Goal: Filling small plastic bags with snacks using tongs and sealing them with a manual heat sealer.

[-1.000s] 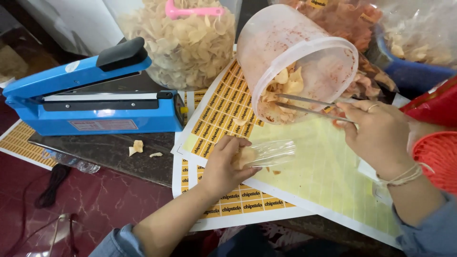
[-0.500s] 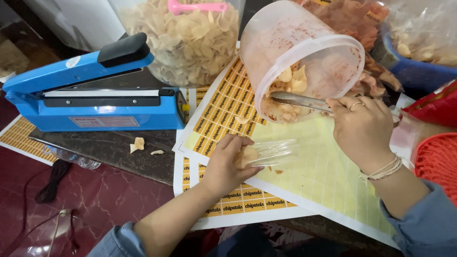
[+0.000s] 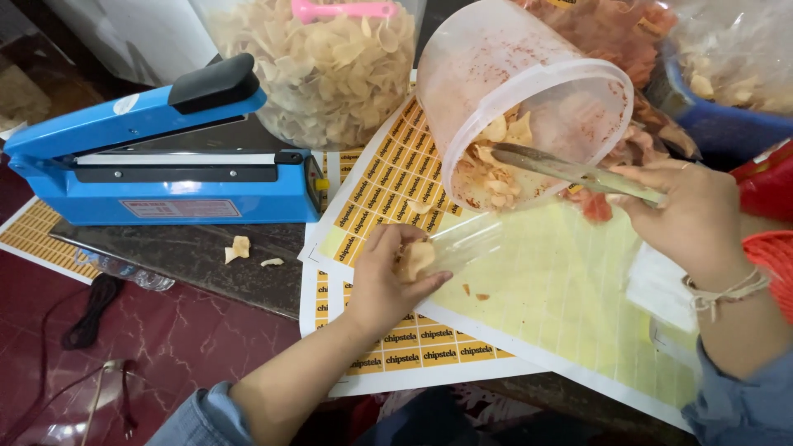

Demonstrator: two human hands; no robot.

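Pointing up-left into tub [image 3: 529, 91]: tongs [image 3: 570, 169]

Blue denim sleeves, string bracelet, a ring on the right hand [image 3: 690, 215].

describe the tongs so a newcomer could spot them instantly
Start at the blue heat sealer on the left, then look right to the tipped translucent tub with chips inside. The tongs reach into its mouth, held by the right hand. They are the only long, thin metal thing there.
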